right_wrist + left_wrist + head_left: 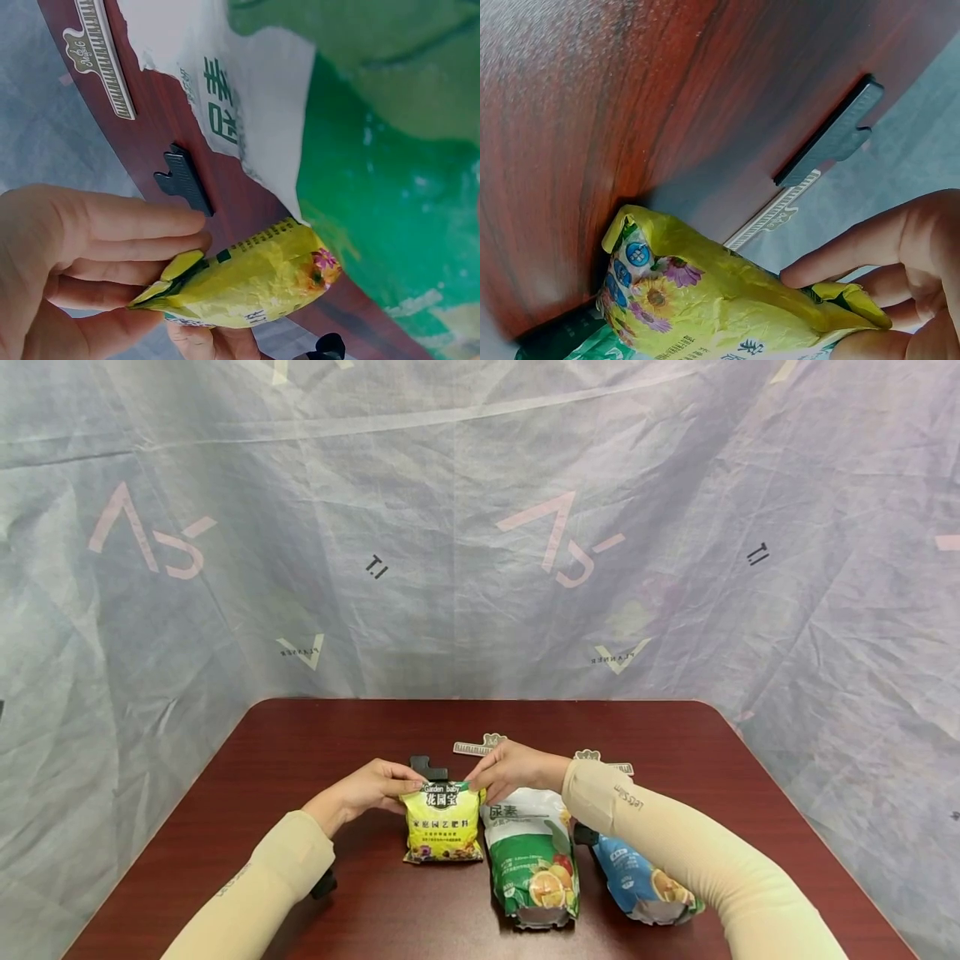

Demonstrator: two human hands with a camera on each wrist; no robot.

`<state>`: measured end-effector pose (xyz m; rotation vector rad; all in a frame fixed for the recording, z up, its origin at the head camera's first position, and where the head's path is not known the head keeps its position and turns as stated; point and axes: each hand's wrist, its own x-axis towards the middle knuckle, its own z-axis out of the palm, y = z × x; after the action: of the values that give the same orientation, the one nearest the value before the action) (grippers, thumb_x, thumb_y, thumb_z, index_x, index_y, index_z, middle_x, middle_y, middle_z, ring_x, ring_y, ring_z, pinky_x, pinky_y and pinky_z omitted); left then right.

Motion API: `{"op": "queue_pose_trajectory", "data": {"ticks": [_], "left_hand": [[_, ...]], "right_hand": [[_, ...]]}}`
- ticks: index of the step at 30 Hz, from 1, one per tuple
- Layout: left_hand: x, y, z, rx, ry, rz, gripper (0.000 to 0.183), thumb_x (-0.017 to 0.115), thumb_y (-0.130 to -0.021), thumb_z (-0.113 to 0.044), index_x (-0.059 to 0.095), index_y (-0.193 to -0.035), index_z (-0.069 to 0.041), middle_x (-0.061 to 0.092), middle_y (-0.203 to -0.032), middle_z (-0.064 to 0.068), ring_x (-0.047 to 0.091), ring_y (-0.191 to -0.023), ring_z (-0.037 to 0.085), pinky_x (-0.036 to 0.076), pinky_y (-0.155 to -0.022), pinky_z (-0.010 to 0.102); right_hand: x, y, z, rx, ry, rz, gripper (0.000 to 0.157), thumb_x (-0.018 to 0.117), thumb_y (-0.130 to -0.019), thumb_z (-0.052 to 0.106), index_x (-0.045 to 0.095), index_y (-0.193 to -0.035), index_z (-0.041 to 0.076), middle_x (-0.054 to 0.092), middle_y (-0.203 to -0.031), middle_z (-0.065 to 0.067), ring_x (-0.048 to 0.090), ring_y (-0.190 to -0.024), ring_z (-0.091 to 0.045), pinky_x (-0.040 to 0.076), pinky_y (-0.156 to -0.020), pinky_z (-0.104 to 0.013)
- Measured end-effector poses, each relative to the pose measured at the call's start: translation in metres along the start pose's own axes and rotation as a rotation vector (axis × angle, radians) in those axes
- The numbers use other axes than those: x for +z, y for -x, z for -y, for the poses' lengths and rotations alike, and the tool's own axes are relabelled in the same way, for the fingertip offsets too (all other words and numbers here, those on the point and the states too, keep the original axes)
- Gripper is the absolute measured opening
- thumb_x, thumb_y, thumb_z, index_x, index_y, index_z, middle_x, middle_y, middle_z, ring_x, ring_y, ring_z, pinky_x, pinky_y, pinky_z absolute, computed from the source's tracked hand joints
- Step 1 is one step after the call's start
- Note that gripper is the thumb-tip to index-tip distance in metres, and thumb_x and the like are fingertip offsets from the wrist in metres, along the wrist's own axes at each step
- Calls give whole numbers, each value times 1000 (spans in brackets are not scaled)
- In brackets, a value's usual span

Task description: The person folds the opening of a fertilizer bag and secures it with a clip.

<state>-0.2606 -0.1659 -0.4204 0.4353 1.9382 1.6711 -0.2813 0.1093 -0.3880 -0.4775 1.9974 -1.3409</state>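
Note:
A small yellow fertilizer bag (442, 827) stands near the middle of the table, its printed front toward me. My left hand (369, 790) pinches its top left corner between thumb and fingers. At the top right corner, my right hand (519, 768) pinches the bag between thumb and fingers. Both wrist views show the bag's top edge bent or folded under the fingers. Just behind it lies a black clip (429, 768), also seen in the right wrist view as a black clip (187, 180).
A larger green and white bag (531, 860) lies right of the yellow one. Beyond it a blue bag (645, 881) is partly hidden by my right sleeve. Two pale clips with keyboard patterns, one left (474, 747) and one right (618, 768), lie farther back. A printed grey cloth (465, 527) hangs behind the table.

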Motion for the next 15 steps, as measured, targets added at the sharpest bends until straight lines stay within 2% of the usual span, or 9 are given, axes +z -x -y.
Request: {"op": "queue_pose_trajectory", "data": {"ticks": [7,15], "left_hand": [[1,-1,1,8,-2,-9,30,63,-88,-18,64,-109,4,66,-93,7,63,-82,20,52,-75,44],[0,-3,5,19,-9,32,33,62,-88,-19,62,-111,5,66,-94,9,64,-84,21,52,-75,44]], "right_hand": [[0,2,-1,-5,-14,6,23,66,-84,9,68,-103,-2,65,-103,-16,62,-87,-42,52,-74,-45],[-1,3,-2,-15,-20,25,22,65,-85,8,68,-104,-3,65,-103,-16,63,-83,-41,52,-73,-47]]}}
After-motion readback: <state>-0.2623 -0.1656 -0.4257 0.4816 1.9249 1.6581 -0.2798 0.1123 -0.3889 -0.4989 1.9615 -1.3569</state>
